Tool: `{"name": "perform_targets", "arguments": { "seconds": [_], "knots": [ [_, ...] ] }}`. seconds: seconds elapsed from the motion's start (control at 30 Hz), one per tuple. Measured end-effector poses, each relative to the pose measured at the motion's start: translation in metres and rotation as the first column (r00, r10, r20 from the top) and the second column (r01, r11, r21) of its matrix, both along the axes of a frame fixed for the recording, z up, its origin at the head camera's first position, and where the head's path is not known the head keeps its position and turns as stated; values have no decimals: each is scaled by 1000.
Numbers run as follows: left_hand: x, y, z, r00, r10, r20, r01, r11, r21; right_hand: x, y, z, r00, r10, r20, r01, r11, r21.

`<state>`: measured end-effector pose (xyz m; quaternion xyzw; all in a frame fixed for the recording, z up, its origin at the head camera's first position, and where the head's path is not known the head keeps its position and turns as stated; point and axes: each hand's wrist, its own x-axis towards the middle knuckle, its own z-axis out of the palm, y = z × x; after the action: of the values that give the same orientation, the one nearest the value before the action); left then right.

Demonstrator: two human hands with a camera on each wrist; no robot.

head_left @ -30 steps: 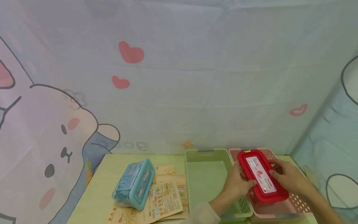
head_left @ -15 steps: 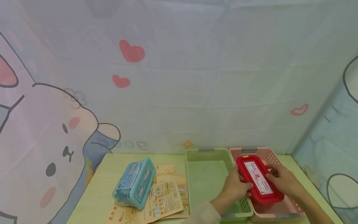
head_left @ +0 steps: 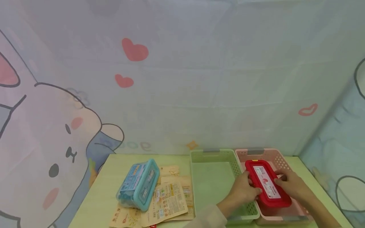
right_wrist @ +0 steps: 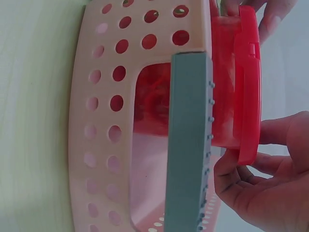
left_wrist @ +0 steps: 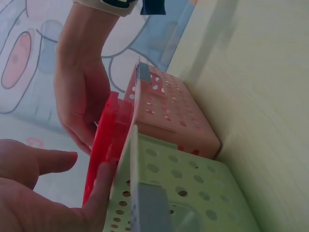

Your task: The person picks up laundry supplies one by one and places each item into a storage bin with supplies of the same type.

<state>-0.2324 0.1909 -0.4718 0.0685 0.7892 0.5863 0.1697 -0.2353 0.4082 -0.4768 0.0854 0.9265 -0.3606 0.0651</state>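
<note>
A plastic box with a red lid (head_left: 268, 185) and a white label is partly inside the pink basket (head_left: 280, 161), its lid above the rim in the right wrist view. My left hand (head_left: 242, 190) grips the lid's left edge, thumb on top. On the opposite edge, my right hand (head_left: 293, 183) holds the lid with its thumb above and curled fingers (right_wrist: 231, 181) beneath. Through the basket's handle opening, the box's red see-through body (right_wrist: 149, 101) shows. Whether its base touches the basket floor cannot be seen.
Left of the pink basket stands a green basket (head_left: 212, 180), side by side with it. A blue-lidded box (head_left: 139, 185) lies tilted on several flat beige packets (head_left: 168, 202) at the table's left. A printed cloth (head_left: 182, 95) hangs behind the table.
Both hands have lowered the red-lidded box into the pink basket, mostly during the first half second. The blue-lidded box and packets stay where they were.
</note>
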Motion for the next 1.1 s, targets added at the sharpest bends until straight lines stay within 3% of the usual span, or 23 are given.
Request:
{"name": "perform_targets", "arguments": {
  "seconds": [0.13,0.37,0.53,0.77,0.93,1.1],
  "knots": [
    [3,3,3,998,-55,-21,55,998,-31,0,3,2,1000,-3,4,3,1000,17],
    [7,10,7,994,-86,-64,84,996,-30,-1,14,4,1000,11,-13,-10,995,94],
    [9,13,9,992,-124,-27,123,992,-25,-2,23,6,999,16,-29,-12,990,140],
    [11,16,5,978,-209,3,209,977,31,-2,33,8,1000,-17,-21,21,980,200],
    [13,20,1,960,-279,-11,279,960,18,-3,42,9,999,3,-39,6,974,226],
    [14,23,-2,956,-294,-24,294,955,34,-4,48,9,998,22,-59,-8,973,231]
  ]
}}
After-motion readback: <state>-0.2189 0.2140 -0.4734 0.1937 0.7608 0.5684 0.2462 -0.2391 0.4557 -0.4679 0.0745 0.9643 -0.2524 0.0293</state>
